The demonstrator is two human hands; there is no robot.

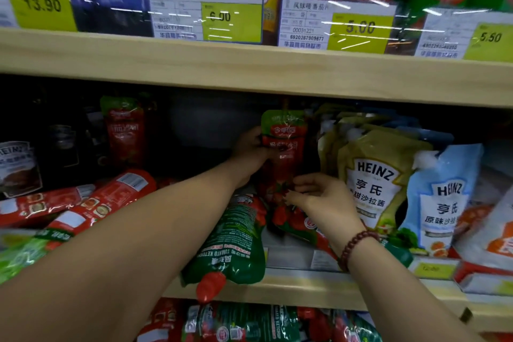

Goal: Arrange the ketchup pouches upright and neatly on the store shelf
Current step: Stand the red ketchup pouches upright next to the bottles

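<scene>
- The left hand [251, 147] wraps its fingers [256, 137] round the upper side of a glossy red-and-green ketchup pouch [283, 153], apparently keeping it upright deep on the pale wooden shelf [291, 286].
- The right hand [319, 197] pinches the pouch's lower edge with curled fingers [298, 182], likely seating its base.
- A green pouch with a red cap [230, 244] lies flat, overhanging the shelf lip; more red pouches [83, 203] lie tumbled leftward.
- Upright pale Heinz salad-dressing pouches [374, 180] stand just right.
- Dim store aisle; yellow price tags [231, 21] above.

red-green ketchup pouch [284, 147] held upright mid-shelf, second upright pouch [125, 130] at back left, green-backed pouch [233, 241] lying flat over shelf edge [305, 286], red pouches [91, 203] toppled left
</scene>
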